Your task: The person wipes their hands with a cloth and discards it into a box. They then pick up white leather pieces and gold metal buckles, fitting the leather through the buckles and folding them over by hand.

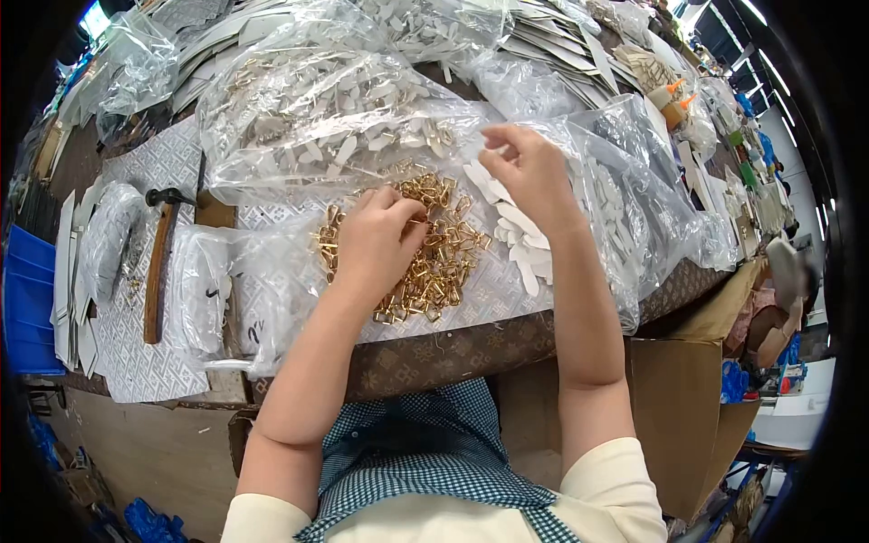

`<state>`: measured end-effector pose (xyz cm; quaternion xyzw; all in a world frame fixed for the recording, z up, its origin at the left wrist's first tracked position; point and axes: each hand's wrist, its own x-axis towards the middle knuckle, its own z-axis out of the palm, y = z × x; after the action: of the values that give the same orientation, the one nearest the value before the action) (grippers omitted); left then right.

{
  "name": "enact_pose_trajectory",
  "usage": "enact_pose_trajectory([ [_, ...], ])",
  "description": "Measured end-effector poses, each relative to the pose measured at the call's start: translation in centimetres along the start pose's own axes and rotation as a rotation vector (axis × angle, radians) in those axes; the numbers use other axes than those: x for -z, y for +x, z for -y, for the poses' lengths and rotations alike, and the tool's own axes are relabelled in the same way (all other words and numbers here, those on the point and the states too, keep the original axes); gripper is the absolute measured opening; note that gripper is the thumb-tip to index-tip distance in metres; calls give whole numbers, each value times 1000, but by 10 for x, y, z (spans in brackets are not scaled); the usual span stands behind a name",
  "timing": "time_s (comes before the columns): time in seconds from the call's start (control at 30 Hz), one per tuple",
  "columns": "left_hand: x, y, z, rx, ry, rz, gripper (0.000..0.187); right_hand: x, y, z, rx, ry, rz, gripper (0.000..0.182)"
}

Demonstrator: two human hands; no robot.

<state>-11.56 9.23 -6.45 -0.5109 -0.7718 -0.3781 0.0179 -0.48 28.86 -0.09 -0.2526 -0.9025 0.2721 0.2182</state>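
My left hand (pixel 380 237) rests on the pile of gold metal buckles (pixel 439 262), fingers bent together; what they hold, if anything, is hidden. Raised above the plastic at the right, my right hand (pixel 523 167) has its thumb and index finger curled toward each other, and nothing can be made out at their tips. White strap pieces (pixel 520 237) lie just below it, to the right of the buckles. Behind the pile, a clear bag (pixel 317 118) holds many white pieces with metal parts.
A hammer (pixel 159 262) lies at the left, beside a plastic-wrapped bundle (pixel 201 290). Far left stands a blue bin (pixel 29 303). More clear plastic (pixel 634 199) covers white pieces at the right, above a cardboard box (pixel 674 407). Another person (pixel 769 317) is at the far right.
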Motion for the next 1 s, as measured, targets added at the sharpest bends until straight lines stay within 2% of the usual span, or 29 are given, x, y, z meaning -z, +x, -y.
enact_pose_trajectory([
  [0.03,-1,-2,-1,21,47,-13,19,8,-8,-5,-76,-23,59,32],
  [0.1,-2,-3,-4,58,144,-38,20,18,-27,-17,-52,-215,79,26],
  [0.23,-6,-3,3,126,44,30,16,15,-64,-26,-7,-423,74,20],
  [0.37,-6,-3,4,117,19,1,16,8,-75,-30,-131,-277,47,15],
  [0.43,-4,1,3,152,-57,-29,15,6,-76,-34,-23,-288,-66,14],
  [0.47,-2,2,2,204,-204,-30,14,5,-77,-35,32,-294,-124,14],
  [0.53,4,3,-4,310,-500,-36,12,4,-78,-22,-91,-29,-128,13],
  [0.57,8,4,-7,380,-670,31,8,2,-79,-13,-153,105,-124,13],
  [0.67,3,1,2,221,-593,58,22,-14,-86,4,-141,315,-84,11],
  [0.8,1,2,-7,341,-848,22,23,-36,-88,9,61,299,-179,13],
  [0.87,-1,2,-8,370,-887,-8,24,-42,-93,21,-101,462,-87,12],
  [0.9,0,2,-8,362,-850,43,25,-44,-94,25,-183,543,-40,12],
  [0.97,4,3,-6,344,-773,146,26,-51,-94,25,-191,511,-3,12],
  [1.0,5,3,-8,275,-751,127,27,-51,-92,28,-201,491,14,12],
])
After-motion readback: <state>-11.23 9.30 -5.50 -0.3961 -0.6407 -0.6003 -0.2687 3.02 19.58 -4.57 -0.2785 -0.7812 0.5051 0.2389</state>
